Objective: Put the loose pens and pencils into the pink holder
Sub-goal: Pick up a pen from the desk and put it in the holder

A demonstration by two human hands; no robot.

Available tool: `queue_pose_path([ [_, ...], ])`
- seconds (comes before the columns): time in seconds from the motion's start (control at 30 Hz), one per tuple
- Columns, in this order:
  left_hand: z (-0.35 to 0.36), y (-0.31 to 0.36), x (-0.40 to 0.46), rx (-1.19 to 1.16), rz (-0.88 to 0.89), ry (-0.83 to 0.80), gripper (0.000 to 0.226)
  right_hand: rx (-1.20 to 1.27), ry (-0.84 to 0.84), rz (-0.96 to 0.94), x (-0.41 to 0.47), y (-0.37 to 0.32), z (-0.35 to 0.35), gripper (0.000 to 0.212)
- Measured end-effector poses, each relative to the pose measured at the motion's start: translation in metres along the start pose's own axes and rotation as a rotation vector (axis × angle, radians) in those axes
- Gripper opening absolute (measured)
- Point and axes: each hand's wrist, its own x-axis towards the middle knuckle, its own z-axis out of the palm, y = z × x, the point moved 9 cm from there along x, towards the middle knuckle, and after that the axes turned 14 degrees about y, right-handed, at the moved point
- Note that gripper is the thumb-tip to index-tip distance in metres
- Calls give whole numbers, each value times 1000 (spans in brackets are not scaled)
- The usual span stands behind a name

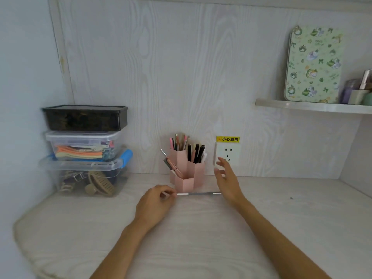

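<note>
The pink holder [188,172], made of hexagonal cups, stands at the back of the desk against the wall with several pens and pencils upright in it. A slim grey pen [198,193] with a silver end lies level just in front of the holder. My left hand [156,204] pinches the pen's left end between curled fingers and thumb. To the right of the holder my right hand [227,179] is raised with fingers spread and relaxed, holding nothing; its palm hides the pen's right tip.
Three stacked plastic boxes [84,150] fill the back left corner. A wall socket [228,154] with a yellow warning label sits right of the holder. A shelf [314,106] at upper right carries a patterned green tin and small jars. The desk [201,238] is pale woodgrain.
</note>
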Motion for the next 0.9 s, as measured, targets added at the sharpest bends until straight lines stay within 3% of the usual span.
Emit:
queue_pose_path([
  [0.1,-19,12,4,-282,-53,105,11,-42,-258,19,-17,14,26,49],
  [0.2,-50,28,10,-398,-29,287,16,-94,-308,-72,-22,12,36,51],
  [0.33,-105,74,25,-395,153,611,14,-149,-321,-95,-19,17,39,58],
  [0.43,-138,116,42,-254,316,836,15,-210,-336,-131,-20,20,43,66],
  [0.5,-144,138,53,-125,388,902,18,-230,-335,-151,-21,20,44,68],
  [0.7,-97,140,84,164,431,777,21,-209,-328,-162,-20,20,44,70],
  [0.9,-34,87,99,365,299,403,26,-226,-316,-210,-21,16,42,70],
])
